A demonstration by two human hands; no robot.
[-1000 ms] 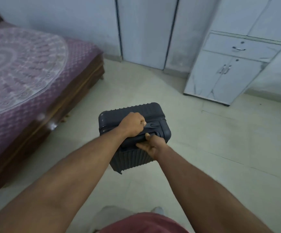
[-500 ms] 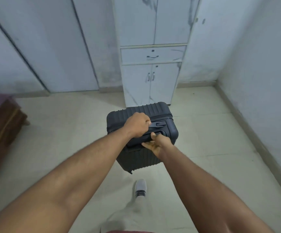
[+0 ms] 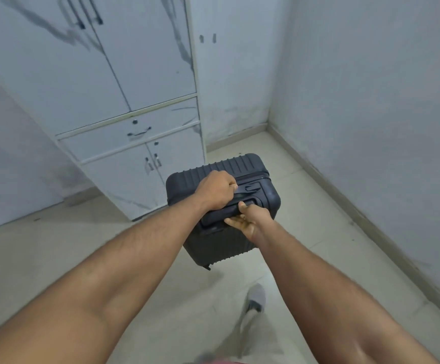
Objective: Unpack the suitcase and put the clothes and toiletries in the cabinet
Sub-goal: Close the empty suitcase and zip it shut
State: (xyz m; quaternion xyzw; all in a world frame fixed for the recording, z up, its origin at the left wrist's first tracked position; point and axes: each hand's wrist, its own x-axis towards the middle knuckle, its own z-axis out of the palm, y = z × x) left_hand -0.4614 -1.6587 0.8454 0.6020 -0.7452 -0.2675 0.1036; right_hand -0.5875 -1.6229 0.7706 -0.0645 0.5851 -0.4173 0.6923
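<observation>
A dark ribbed hard-shell suitcase [image 3: 242, 169] hangs closed above the floor in the middle of the head view. My left hand [image 3: 215, 190] grips its top handle from above, fingers curled round it. My right hand [image 3: 250, 219] holds the same handle from the near side, thumb on top. Just behind the suitcase stands the white marble-patterned cabinet [image 3: 124, 82], with two tall upper doors, one drawer [image 3: 134, 134] and two small lower doors [image 3: 145, 177], all closed. The suitcase's contents are hidden.
A wall [image 3: 371, 114] runs along the right and meets another wall in the corner behind the suitcase. Pale tiled floor [image 3: 55, 258] spreads to the left. My foot in a grey shoe [image 3: 255, 298] steps below the suitcase.
I have turned right and walked up with the suitcase carried in both hands. The bed has left the view, and the cabinet now stands much closer, just behind the suitcase.
</observation>
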